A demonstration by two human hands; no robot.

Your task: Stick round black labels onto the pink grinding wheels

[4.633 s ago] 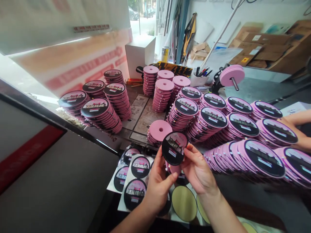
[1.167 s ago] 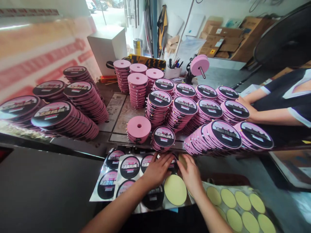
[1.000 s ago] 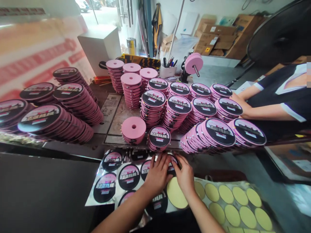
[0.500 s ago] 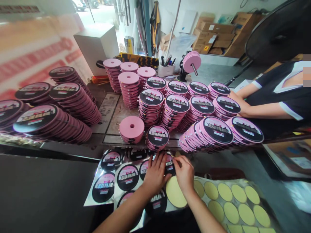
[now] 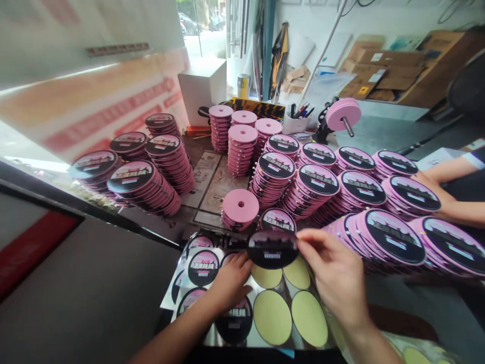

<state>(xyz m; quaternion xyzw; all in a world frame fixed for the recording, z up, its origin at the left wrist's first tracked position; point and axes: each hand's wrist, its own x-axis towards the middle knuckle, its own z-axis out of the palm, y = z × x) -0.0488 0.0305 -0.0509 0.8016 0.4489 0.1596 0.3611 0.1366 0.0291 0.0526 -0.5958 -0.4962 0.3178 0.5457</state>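
My right hand (image 5: 337, 270) pinches the edge of a round black and pink sticker (image 5: 273, 251), lifted and tilted above the sheet. My left hand (image 5: 230, 283) lies on the sticker sheet (image 5: 286, 285) with its fingers stretched out, just left of the raised sticker. Several stickers still sit on this sheet, among them a black one (image 5: 202, 268) at the upper left. Bare yellow circles (image 5: 273, 317) show on its right side. Just beyond the hands stand a plain pink spool stack (image 5: 241, 205) and a stack topped with a sticker (image 5: 278, 219).
Stickered pink spools (image 5: 318, 179) stand in several stacks at the right, and more stacks (image 5: 131, 177) at the left. Plain spools (image 5: 243, 134) are farther back, by a pen holder (image 5: 297, 123) and a spindle stand (image 5: 343, 115). Another person's arms (image 5: 443, 192) reach in from the right.
My right hand has moved up and right, lifting a sticker that lay on the sheet. My left hand stays on the sheet. The camera view has turned left.
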